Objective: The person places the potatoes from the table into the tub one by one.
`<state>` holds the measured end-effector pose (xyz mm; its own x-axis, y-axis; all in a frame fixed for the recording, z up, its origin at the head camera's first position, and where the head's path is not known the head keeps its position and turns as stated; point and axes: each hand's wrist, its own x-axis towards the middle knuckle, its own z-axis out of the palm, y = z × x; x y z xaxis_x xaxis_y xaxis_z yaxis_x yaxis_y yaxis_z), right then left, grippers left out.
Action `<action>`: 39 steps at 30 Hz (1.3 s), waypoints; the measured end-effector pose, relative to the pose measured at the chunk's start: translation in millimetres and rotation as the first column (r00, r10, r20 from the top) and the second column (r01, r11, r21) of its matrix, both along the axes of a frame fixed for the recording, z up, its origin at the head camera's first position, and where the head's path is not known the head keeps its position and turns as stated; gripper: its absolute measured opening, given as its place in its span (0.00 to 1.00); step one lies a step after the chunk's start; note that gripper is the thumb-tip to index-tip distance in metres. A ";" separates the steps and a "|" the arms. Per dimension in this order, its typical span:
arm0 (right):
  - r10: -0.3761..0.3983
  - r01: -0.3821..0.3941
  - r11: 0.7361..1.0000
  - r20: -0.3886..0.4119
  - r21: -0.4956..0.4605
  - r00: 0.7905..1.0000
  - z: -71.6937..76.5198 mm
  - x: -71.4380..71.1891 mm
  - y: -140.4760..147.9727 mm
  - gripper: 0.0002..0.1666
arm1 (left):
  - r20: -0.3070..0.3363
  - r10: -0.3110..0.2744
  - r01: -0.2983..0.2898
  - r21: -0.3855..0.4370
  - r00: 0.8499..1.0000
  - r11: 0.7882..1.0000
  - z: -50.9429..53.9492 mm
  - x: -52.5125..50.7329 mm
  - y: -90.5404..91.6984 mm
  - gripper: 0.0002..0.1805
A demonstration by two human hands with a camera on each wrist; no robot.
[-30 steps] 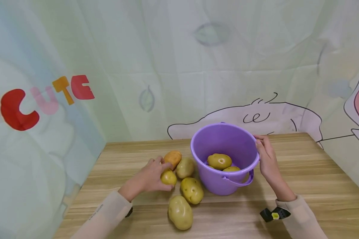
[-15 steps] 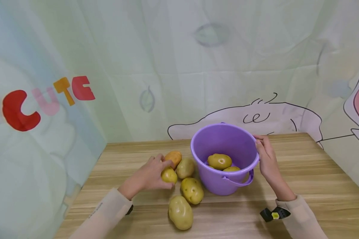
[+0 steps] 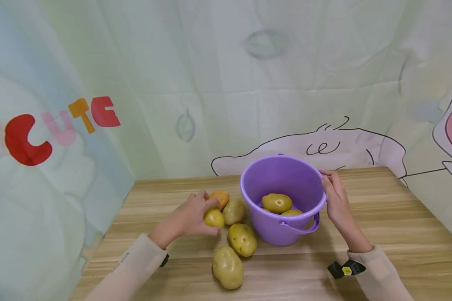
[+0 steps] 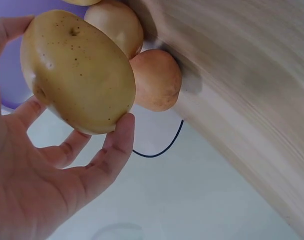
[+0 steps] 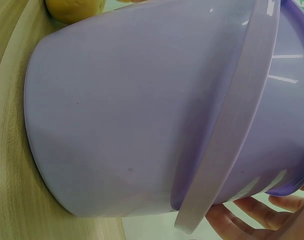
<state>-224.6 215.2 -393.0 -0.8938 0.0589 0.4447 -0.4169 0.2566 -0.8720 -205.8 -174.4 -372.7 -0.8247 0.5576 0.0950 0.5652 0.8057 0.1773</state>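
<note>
Spread apart, the left hand (image 3: 188, 219)'s fingers (image 4: 114, 150) curved around 1 potato (image 4: 79, 75), apparently to fit its girth, beside 4 others (image 3: 242, 239) left of the bucket (image 3: 271, 229). The right hand (image 3: 337, 200), fingers bent, gripped the bucket's top, likely to steady it.

A purple bucket (image 3: 273, 232) partly hides a potato (image 3: 292, 212) inside its near wall; the left hand (image 3: 190, 216) masks part of an orange potato (image 3: 222, 197). The table (image 3: 165, 189) is cropped at its near edge, sleeve lettering (image 3: 120, 261) illegibly small.
</note>
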 end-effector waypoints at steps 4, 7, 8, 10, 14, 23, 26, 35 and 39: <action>-0.003 0.003 1.000 0.002 0.004 1.000 -0.3 -0.2 0.0 0.23 | -0.001 0.005 -0.005 -0.003 1.000 1.000 3.9 -0.7 -0.3 0.31; -0.004 0.004 1.000 -0.002 0.002 1.000 -0.4 -0.5 0.0 0.23 | -0.015 -0.003 0.003 -0.009 1.000 1.000 7.7 -1.1 0.4 0.32; -0.004 0.004 1.000 -0.005 0.001 1.000 -0.4 -0.7 0.0 0.23 | -0.019 -0.008 0.008 -0.005 1.000 1.000 9.0 -1.4 0.8 0.31; -0.003 0.003 1.000 -0.009 -0.003 1.000 -0.4 -1.0 0.1 0.23 | -0.034 -0.020 0.020 -0.005 0.999 1.000 11.5 -2.1 2.0 0.31; -0.003 0.003 1.000 -0.011 -0.003 1.000 -0.5 -1.0 0.3 0.23 | -0.054 -0.040 0.040 -0.003 0.998 0.999 15.8 -3.3 4.6 0.31; 0.002 -0.002 1.000 -0.016 0.004 1.000 -0.7 -0.9 0.2 0.23 | -0.077 -0.063 0.064 0.016 0.995 0.998 23.0 -4.6 9.0 0.30; 0.003 -0.003 1.000 -0.021 -0.002 1.000 0.0 -0.5 -0.1 0.22 | -0.075 -0.060 0.061 0.012 0.995 0.998 26.2 -3.9 9.7 0.30; 0.001 -0.001 1.000 -0.022 0.002 1.000 0.5 -0.4 -0.6 0.23 | -0.104 -0.091 0.094 0.027 0.990 0.995 35.0 -5.8 12.5 0.29; -0.002 0.002 1.000 -0.025 0.007 1.000 0.3 -0.1 -0.5 0.23 | -0.119 -0.104 0.108 0.028 0.987 0.994 40.5 -7.4 14.9 0.27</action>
<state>-224.7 214.7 -392.7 -0.8824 0.0575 0.4669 -0.4377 0.2632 -0.8597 -213.1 -159.5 -332.2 -0.7432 0.6359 0.2081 0.6655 0.7347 0.1314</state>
